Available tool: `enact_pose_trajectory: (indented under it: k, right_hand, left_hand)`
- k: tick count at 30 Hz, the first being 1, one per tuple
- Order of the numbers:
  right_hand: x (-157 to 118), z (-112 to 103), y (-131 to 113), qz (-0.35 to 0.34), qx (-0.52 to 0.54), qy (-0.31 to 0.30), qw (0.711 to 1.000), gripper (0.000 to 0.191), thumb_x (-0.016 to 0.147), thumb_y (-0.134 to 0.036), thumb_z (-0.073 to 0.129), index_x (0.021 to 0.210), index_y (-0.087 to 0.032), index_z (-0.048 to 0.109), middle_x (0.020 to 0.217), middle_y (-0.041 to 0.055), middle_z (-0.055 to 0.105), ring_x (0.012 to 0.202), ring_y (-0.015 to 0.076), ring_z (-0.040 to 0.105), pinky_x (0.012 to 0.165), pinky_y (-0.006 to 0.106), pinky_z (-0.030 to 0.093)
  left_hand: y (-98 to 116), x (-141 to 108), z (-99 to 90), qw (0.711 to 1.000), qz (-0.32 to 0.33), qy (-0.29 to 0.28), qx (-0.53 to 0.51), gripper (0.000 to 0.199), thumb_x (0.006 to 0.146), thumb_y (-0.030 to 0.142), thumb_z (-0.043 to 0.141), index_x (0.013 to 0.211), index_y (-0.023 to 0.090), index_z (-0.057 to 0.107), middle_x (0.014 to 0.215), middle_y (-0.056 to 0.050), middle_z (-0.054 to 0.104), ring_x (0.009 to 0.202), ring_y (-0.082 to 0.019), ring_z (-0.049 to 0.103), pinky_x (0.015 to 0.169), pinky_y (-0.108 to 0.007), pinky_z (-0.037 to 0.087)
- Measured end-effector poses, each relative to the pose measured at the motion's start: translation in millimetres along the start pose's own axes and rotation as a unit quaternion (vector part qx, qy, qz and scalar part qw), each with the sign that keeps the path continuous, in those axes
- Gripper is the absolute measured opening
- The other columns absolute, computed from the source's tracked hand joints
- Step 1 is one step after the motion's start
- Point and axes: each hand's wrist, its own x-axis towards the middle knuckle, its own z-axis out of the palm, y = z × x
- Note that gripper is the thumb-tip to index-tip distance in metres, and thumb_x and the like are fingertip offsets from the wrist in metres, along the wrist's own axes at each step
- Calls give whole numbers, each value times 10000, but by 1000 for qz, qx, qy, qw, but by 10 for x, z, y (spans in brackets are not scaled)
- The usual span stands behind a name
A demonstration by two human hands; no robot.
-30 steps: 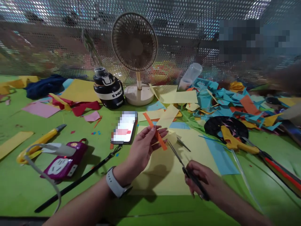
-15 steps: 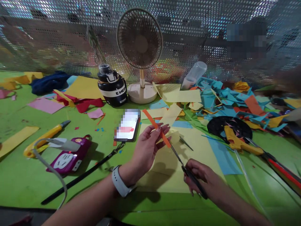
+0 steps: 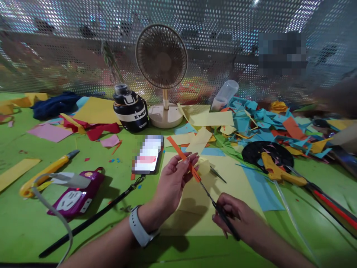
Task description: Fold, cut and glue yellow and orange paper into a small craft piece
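Between the thumb and fingers of my left hand (image 3: 174, 178) is a narrow orange paper strip (image 3: 176, 146), slanting up and to the left. My right hand (image 3: 232, 216) grips a pair of scissors (image 3: 223, 216) by the black handles. Their blades point up and left and meet the lower end of the strip, where a slit seems to run along the paper. Beneath both hands lies a large pale yellow sheet (image 3: 234, 208). A small pointed dark tool (image 3: 218, 174) rests on that sheet, just right of my left fingers.
A phone (image 3: 149, 154), a purple power socket (image 3: 75, 193) and a yellow cutter (image 3: 50, 171) lie to the left. A yellow glue gun (image 3: 279, 171) sits on a black dish (image 3: 251, 150) at right. Behind stand a fan (image 3: 161, 59), a bottle (image 3: 130, 113) and blue paper scraps (image 3: 251, 119).
The whole view has shifted a little, so everything sits slightly lower and to the left. The scissor blades now reach into the strip's lower end, and a split shows there.
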Motion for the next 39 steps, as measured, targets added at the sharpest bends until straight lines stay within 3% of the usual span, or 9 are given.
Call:
enact_pose_trajectory:
  k: [16,39]
  right_hand:
    - [24,14,-58,16,19,19,1000,487,602,-524,785,678,-206,424,580,-72,426,544,84,369,473,194,301]
    - [34,36,-17,16,33,32,999,467,610,-499,793,681,-200,441,527,-95,417,478,60,353,434,182,288]
  left_hand:
    - [-27,1,-19,1000,-3,-2,0,143,808,193,687,944,157,664,1046,-92,725,999,-184,664,916,-300,495]
    - [-69,13,-25,1000,17,-3,-22,111,820,170,671,927,140,666,1036,-88,730,934,-154,678,879,-271,511]
